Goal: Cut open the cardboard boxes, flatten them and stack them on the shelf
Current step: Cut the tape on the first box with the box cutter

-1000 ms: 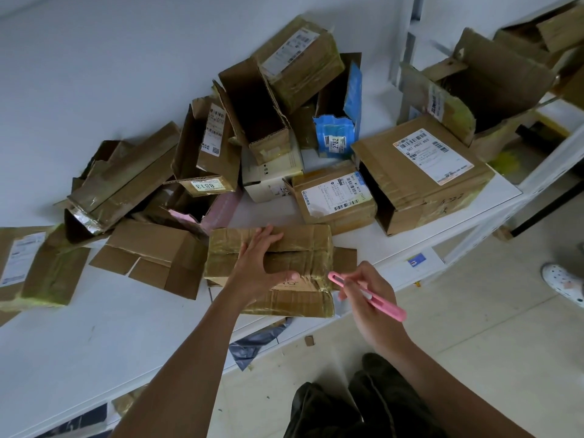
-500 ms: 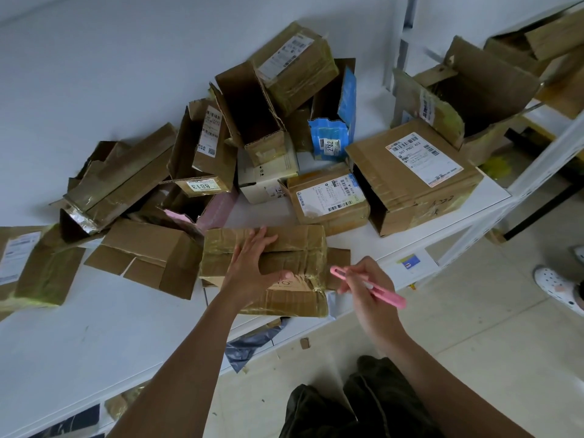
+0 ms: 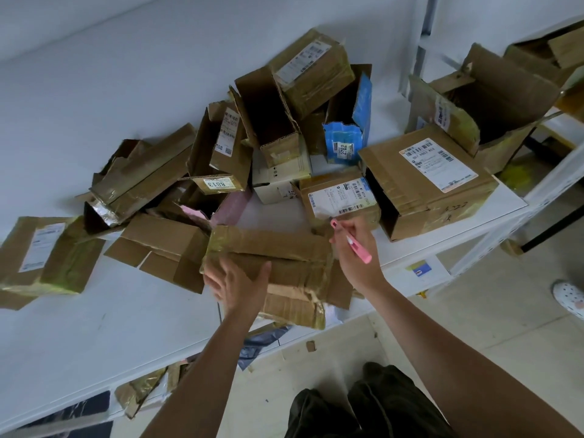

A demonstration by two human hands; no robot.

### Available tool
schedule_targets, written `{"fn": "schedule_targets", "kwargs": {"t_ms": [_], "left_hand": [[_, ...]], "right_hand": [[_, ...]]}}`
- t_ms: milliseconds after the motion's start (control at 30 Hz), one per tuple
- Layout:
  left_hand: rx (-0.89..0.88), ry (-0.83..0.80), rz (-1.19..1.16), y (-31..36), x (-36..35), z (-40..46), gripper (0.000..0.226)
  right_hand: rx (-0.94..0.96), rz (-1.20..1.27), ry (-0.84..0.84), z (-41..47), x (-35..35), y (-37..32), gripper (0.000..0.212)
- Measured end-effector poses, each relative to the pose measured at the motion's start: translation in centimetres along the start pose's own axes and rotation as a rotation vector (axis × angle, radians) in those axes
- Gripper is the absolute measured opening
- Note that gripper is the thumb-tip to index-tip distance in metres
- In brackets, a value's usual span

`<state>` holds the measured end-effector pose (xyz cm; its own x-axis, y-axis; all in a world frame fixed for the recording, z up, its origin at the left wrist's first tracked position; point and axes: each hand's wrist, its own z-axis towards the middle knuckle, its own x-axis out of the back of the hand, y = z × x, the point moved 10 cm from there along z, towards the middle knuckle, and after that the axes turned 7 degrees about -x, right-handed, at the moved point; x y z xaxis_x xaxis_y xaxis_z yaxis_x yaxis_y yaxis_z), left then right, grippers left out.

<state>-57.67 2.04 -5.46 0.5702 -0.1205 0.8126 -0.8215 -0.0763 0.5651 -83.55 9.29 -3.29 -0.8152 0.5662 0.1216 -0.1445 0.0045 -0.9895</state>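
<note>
A taped brown cardboard box [image 3: 284,251] lies at the front edge of the white shelf [image 3: 94,317]. My left hand [image 3: 238,284] lies on its near left side with fingers spread. My right hand [image 3: 355,248] grips a pink box cutter [image 3: 355,246] like a pen, its tip up at the box's far right corner. Behind it lies a heap of opened and taped boxes, among them a labelled small box [image 3: 339,199] and a larger labelled box [image 3: 426,181].
A flattened box [image 3: 44,257] lies at the shelf's left end. Open cartons [image 3: 486,102] fill the neighbouring rack at right. Cardboard scraps and a dark plastic bag [image 3: 262,339] lie on the tiled floor, where another person's white shoe [image 3: 568,297] shows at right.
My left hand slid from the box's top toward its near left edge. My right hand moved up with the cutter to the box's far right corner. The view shifted slightly.
</note>
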Motion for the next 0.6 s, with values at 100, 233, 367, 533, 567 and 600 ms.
{"fn": "schedule_targets", "kwargs": {"t_ms": [100,233,367,533,567,600], "left_hand": [[0.217,0.103,-0.281,-2.6,0.9,-0.5,0.108],[0.423,0.006,-0.59,-4.3,-1.5,-0.8,0.078],[0.306,-0.069,-0.466,-3.3,-1.3,-0.2,0.03],[0.01,-0.137,-0.102,0.6,0.2,1.3,0.026],[-0.068,-0.137,-0.042,1.7,0.5,1.6,0.025],[-0.135,-0.142,0.005,2.6,0.8,1.8,0.025]], "right_hand": [[0.028,-0.016,-0.039,-1.1,-0.6,0.1,0.004],[0.031,-0.057,-0.092,-2.9,-2.4,0.7,0.011],[0.07,-0.096,-0.08,-4.1,-2.4,0.7,0.024],[0.034,-0.064,-0.058,-3.9,-1.9,0.2,0.018],[0.035,-0.071,-0.041,-3.6,-1.8,0.1,0.02],[0.052,-0.086,-0.023,-3.3,-1.7,-0.2,0.023]]}}
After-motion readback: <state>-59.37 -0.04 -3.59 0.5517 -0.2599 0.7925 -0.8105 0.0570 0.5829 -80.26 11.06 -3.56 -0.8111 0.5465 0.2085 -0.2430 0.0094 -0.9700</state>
